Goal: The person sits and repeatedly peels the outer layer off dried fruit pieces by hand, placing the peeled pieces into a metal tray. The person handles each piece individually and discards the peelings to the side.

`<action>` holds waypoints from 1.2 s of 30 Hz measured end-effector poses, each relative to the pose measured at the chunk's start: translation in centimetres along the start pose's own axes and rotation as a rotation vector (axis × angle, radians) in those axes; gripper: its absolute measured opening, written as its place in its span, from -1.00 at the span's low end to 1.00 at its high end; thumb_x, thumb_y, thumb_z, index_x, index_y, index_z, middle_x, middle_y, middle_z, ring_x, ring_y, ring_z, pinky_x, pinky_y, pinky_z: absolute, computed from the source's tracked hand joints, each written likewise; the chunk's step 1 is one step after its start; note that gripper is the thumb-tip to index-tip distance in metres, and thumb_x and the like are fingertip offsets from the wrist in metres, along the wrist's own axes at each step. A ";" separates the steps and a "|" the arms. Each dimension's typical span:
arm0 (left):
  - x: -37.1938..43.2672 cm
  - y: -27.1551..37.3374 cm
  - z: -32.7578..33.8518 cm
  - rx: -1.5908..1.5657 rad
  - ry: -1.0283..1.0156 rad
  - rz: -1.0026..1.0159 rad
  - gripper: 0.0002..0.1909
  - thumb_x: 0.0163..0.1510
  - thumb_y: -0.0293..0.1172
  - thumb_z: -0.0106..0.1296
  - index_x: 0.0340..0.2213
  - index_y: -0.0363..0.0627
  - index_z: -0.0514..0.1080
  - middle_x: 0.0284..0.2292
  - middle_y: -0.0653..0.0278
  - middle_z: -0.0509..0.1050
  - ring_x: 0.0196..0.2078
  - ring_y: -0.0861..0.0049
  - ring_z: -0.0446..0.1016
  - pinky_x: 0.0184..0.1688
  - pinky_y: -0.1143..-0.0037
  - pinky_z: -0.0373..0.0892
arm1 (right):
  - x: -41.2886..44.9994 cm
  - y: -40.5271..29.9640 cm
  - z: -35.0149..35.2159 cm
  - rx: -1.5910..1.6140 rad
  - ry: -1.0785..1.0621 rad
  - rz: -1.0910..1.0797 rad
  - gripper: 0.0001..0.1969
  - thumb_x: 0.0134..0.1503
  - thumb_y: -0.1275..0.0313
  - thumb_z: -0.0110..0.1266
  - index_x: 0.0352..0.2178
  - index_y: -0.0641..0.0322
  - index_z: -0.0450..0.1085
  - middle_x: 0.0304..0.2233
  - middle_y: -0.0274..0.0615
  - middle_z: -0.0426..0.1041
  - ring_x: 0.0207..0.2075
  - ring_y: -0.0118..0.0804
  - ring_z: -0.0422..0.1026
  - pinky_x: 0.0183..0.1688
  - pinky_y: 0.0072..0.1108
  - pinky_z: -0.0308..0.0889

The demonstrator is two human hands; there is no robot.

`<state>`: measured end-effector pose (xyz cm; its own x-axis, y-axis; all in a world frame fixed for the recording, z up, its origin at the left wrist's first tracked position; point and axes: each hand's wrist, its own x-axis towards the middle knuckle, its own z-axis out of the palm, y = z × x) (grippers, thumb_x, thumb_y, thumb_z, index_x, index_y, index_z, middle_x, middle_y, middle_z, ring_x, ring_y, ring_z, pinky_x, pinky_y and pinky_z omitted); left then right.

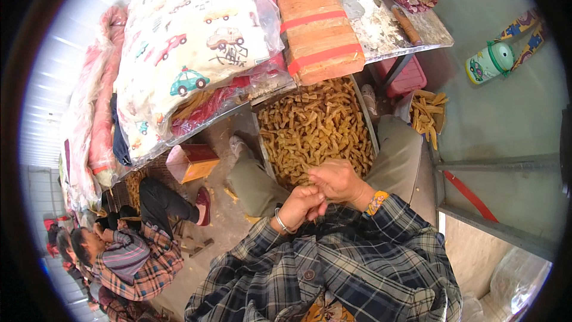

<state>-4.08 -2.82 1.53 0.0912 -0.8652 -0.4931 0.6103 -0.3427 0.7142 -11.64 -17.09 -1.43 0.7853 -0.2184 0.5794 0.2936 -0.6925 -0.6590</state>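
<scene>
My left hand and my right hand meet in front of my lap, with curled fingers touching. Whatever lies between the fingertips is hidden by the fingers. Just beyond them, between my knees, a shallow metal-edged tray holds a thick layer of short, yellow-brown pieces, which look knotted or twisted. The near edge of this heap reaches up to my right hand. To the right of my right knee, an open container holds longer strips of similar colour.
Over the tray's far end juts a worktable bearing an orange taped package, a wooden-handled tool and a bagged car-print bundle. A cardboard box stands left on the floor. Farther left sits another person. A bottle hangs right.
</scene>
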 end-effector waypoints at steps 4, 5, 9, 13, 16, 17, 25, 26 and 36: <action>-1.1 1.6 1.9 0.278 0.065 0.049 -0.72 0.05 -0.32 -0.11 -0.61 -0.27 0.34 -0.77 0.42 0.23 -0.74 0.78 0.08 -0.70 0.68 0.08 | -1.4 1.2 0.7 0.223 -0.256 0.451 -0.87 -0.10 0.38 0.04 -0.51 0.21 0.40 -0.64 -0.16 0.38 -0.53 -0.33 0.39 -0.49 -0.56 0.28; -0.8 2.0 1.6 0.491 0.161 0.224 -0.71 0.05 -0.33 -0.10 -0.65 -0.27 0.33 -0.78 0.42 0.21 -0.74 0.79 0.07 -0.71 0.68 0.06 | -1.8 1.1 0.7 0.290 -0.428 0.595 -0.85 -0.08 0.36 0.04 -0.50 0.22 0.41 -0.64 -0.14 0.39 -0.53 -0.34 0.40 -0.48 -0.55 0.28; -0.1 1.8 -2.4 0.922 0.508 0.506 -0.67 0.03 -0.37 -0.08 -0.74 -0.25 0.27 -0.80 0.43 0.19 -0.73 0.81 0.07 -0.73 0.67 0.04 | -0.6 -3.4 -1.0 1.050 -0.910 0.858 -0.66 -0.12 0.32 0.16 -0.29 0.25 0.39 -0.52 -0.30 0.45 -0.45 -0.47 0.39 -0.38 -0.70 0.28; -0.5 -0.9 0.0 -0.175 0.207 -0.020 -0.70 0.11 -0.17 -0.27 -0.45 -0.12 0.32 -0.79 0.46 0.15 -0.80 0.73 0.04 -0.72 0.72 0.01 | 0.0 -3.4 -1.5 1.140 -0.284 0.510 -0.55 -0.18 0.29 0.20 -0.22 0.27 0.36 -0.45 -0.30 0.46 -0.45 -0.47 0.41 -0.39 -0.71 0.30; 0.1 -2.6 -0.4 -0.651 -0.360 -0.290 -0.66 0.03 -0.11 -0.32 -0.68 -0.02 0.19 -0.79 0.51 0.08 -0.77 0.71 0.02 -0.65 0.65 -0.01 | 0.7 -2.4 -0.7 0.510 -0.169 0.192 -0.57 -0.19 0.20 0.16 -0.28 0.23 0.39 -0.50 -0.32 0.44 -0.51 -0.41 0.39 -0.43 -0.65 0.28; 0.3 -2.3 -0.6 -0.609 -0.351 -0.284 -0.66 0.04 -0.12 -0.32 -0.69 0.00 0.19 -0.79 0.51 0.08 -0.77 0.71 0.02 -0.66 0.65 -0.01 | 1.0 -2.2 -0.1 0.374 -0.128 0.108 -0.59 -0.18 0.17 0.14 -0.31 0.20 0.41 -0.53 -0.33 0.42 -0.54 -0.39 0.37 -0.45 -0.64 0.27; 2.0 -1.2 1.0 -0.277 0.328 0.241 -0.69 0.07 -0.14 -0.25 -0.53 -0.13 0.23 -0.74 0.40 0.17 -0.77 0.63 0.11 -0.68 0.62 0.08 | 1.0 -0.7 0.7 -0.180 0.162 0.170 -0.64 -0.15 0.07 0.04 -0.44 0.12 0.43 -0.63 -0.38 0.35 -0.61 -0.35 0.28 -0.52 -0.54 0.17; 2.5 -1.7 0.3 0.033 0.386 0.387 -0.68 0.07 -0.11 -0.23 -0.48 -0.16 0.26 -0.72 0.38 0.21 -0.75 0.60 0.15 -0.66 0.60 0.12 | 0.8 -0.9 1.1 -0.002 0.142 0.323 -0.69 -0.14 0.16 0.08 -0.48 0.18 0.42 -0.56 -0.31 0.41 -0.57 -0.31 0.31 -0.50 -0.53 0.21; 1.9 -0.7 -1.6 0.842 0.654 0.626 -0.79 0.03 -0.39 -0.16 -0.56 -0.28 0.31 -0.70 0.42 0.26 -0.62 0.78 0.17 -0.62 0.68 0.14 | 0.5 -1.8 1.5 0.112 0.056 0.375 -0.95 -0.13 0.54 -0.03 -0.55 0.30 0.35 -0.57 -0.08 0.38 -0.55 -0.12 0.38 -0.52 -0.51 0.28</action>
<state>-3.09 -3.68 -0.72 0.7085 -0.7027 0.0656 -0.3545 -0.2740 0.8940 -10.93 -14.94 -0.69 0.8192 -0.4813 0.3117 0.0522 -0.4787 -0.8764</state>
